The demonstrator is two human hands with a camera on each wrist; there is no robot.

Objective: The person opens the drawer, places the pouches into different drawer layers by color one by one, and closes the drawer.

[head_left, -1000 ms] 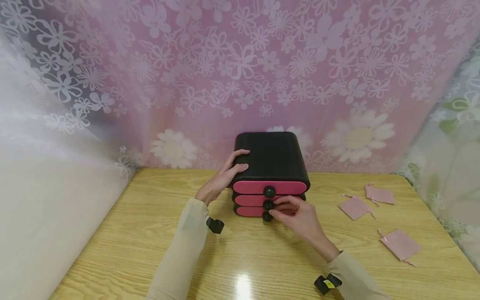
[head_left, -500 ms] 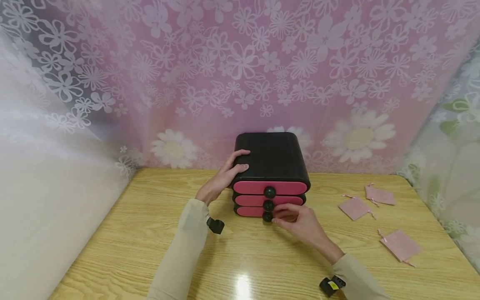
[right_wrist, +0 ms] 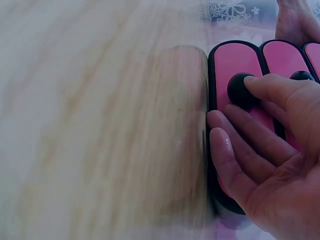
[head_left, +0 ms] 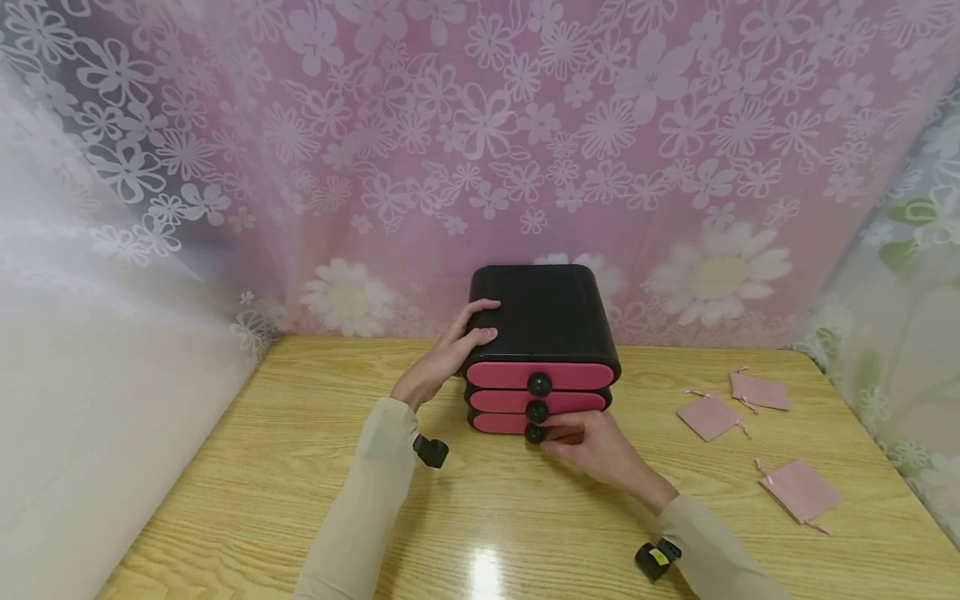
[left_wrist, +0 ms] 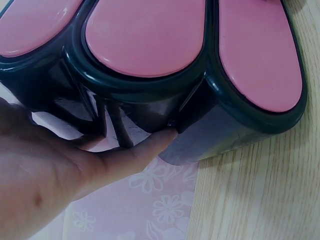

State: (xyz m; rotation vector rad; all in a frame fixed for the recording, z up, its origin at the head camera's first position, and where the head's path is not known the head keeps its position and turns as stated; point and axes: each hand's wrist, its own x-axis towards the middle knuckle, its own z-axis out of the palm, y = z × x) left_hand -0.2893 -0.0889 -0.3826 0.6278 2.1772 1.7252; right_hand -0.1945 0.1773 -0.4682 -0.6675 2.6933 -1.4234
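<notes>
A black cabinet (head_left: 540, 312) with three pink-fronted drawers stands near the back of the table. My left hand (head_left: 442, 354) rests on its left side, with fingertips lying over the edge of the top. In the left wrist view, an extended finger (left_wrist: 145, 155) presses along the cabinet's dark side. My right hand (head_left: 603, 450) pinches the round black knob (head_left: 534, 433) of the bottom drawer (head_left: 498, 423). In the right wrist view, the thumb (right_wrist: 270, 87) lies against that knob while the other fingers curve below it. All three drawers sit closed.
Several small pink drawstring pouches lie on the right of the wooden table (head_left: 315, 500): one pouch (head_left: 760, 389) at the back, another pouch (head_left: 710, 415) nearer the cabinet, and a third pouch (head_left: 802, 490) in front. A flowered curtain (head_left: 450, 167) hangs behind the cabinet.
My right hand has moved down from the middle knob to the bottom knob and pinches it. My left hand and the cabinet have stayed in place.
</notes>
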